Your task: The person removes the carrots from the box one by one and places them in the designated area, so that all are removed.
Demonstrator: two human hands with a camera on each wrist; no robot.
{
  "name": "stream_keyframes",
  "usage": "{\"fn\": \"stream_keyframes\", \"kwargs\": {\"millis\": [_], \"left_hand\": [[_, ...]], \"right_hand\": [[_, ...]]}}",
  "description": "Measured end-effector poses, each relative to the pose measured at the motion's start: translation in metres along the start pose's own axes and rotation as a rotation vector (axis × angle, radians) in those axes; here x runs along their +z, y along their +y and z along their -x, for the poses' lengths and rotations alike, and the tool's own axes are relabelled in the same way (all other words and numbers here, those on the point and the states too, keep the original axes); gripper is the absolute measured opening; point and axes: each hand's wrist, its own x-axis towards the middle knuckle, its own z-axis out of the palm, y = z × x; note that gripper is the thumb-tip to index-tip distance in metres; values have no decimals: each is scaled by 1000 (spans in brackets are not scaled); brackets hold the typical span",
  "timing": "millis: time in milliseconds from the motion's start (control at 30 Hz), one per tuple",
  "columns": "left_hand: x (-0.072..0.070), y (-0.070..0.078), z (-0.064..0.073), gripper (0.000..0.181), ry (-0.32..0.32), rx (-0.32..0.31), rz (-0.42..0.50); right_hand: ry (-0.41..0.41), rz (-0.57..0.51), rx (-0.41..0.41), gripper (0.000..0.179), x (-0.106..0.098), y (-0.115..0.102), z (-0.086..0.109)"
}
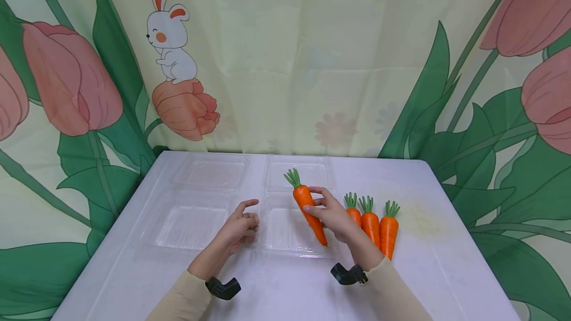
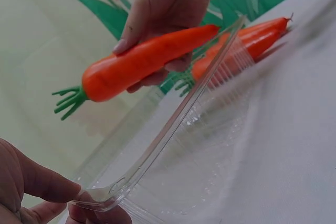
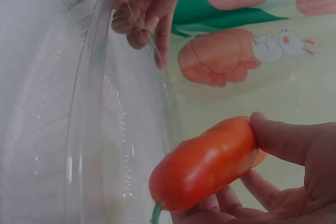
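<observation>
My right hand (image 1: pixel 327 212) holds an orange carrot (image 1: pixel 307 208) with green stem stubs, thumb on one side and fingers on the other. The carrot is tilted above an open clear plastic box (image 1: pixel 285 252), its green end toward the back. At this box's left side is my left hand (image 1: pixel 241 227). In the left wrist view, the left thumb and fingers (image 2: pixel 50 184) pinch the box's rim at a corner. Just right of the box, partly behind my right forearm, lie three more carrots (image 1: pixel 389 232), their green tops pointing to the back.
A second clear plastic box (image 1: pixel 156 224) lies open on the left. Both boxes have their lids folded back, the left lid (image 1: pixel 209 172) and right lid (image 1: pixel 272 172) near the table's far edge. A curtain (image 1: pixel 285 63) printed with tulips and a rabbit hangs behind the white table (image 1: pixel 446 281).
</observation>
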Motion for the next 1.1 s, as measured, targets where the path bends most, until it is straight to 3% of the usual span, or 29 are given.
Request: {"fn": "stream_keyframes", "kwargs": {"millis": [300, 533, 1100], "left_hand": [[0, 0, 0, 58, -7, 2, -12], [0, -1, 0, 58, 0, 0, -21], [0, 2, 0, 57, -8, 2, -22]], "right_hand": [[-4, -22, 37, 64, -17, 1, 13], [28, -20, 8, 66, -37, 9, 29], [142, 39, 34, 81, -127, 54, 75]]}}
